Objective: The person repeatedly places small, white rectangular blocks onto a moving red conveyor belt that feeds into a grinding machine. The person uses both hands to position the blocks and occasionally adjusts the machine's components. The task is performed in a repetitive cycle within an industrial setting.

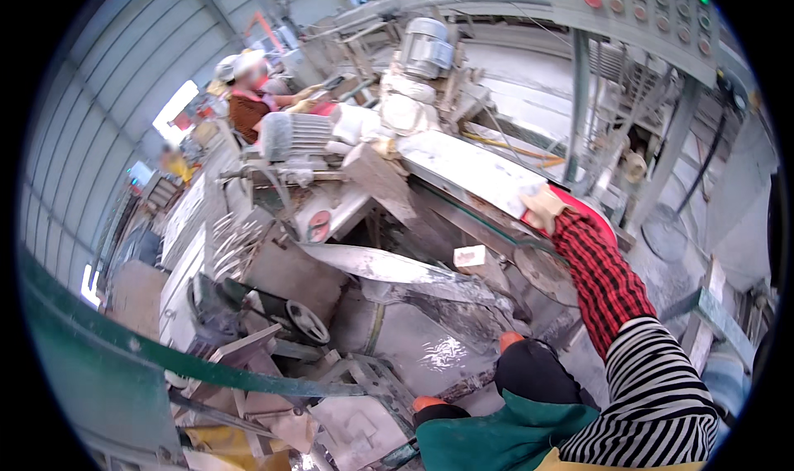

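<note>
My right hand (542,209), in a pale work glove, reaches out from a red-and-black checked oversleeve and a striped sleeve. It rests at the near end of a long white belt-like surface (471,167). A red edge (591,215) curves around that end, close by the wrist. Blur hides how the fingers are set and whether anything is in them. Below the hand is a round dusty disc (546,272), and a small white block (470,257) lies to its left. My left hand is out of the picture.
A control panel (641,16) with coloured buttons hangs at the upper right. Motors (428,47) stand along the machine. A co-worker (248,107) is at the far left. Wet floor (438,355) lies before my feet, with a green rail (248,380) and scattered boards at left.
</note>
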`<action>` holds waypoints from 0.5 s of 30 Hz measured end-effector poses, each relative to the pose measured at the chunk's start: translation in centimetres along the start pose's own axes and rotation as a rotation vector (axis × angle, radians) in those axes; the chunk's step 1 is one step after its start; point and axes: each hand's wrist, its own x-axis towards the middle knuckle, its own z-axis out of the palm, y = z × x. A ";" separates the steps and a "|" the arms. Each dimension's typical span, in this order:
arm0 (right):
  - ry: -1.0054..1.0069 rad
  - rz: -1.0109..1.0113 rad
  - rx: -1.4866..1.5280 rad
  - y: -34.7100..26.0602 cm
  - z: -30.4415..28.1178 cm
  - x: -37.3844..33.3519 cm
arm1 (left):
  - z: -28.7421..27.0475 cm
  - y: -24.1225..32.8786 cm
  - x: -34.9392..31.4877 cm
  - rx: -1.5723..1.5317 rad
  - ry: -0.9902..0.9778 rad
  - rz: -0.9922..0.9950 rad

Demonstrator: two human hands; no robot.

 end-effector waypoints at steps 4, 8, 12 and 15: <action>0.285 1.047 1.059 0.0 -3.5 0.4 | -0.5 3.5 0.6 -0.195 -0.200 -0.122; 0.197 0.890 1.519 -11.0 -2.6 1.6 | -3.7 4.6 0.7 0.097 0.041 0.066; -0.282 0.650 1.612 -23.7 -1.8 -0.2 | -4.4 2.9 3.4 -0.150 -0.056 0.151; -0.410 0.629 1.528 -24.8 -2.0 -2.3 | -3.3 3.7 6.5 -0.338 -0.027 0.048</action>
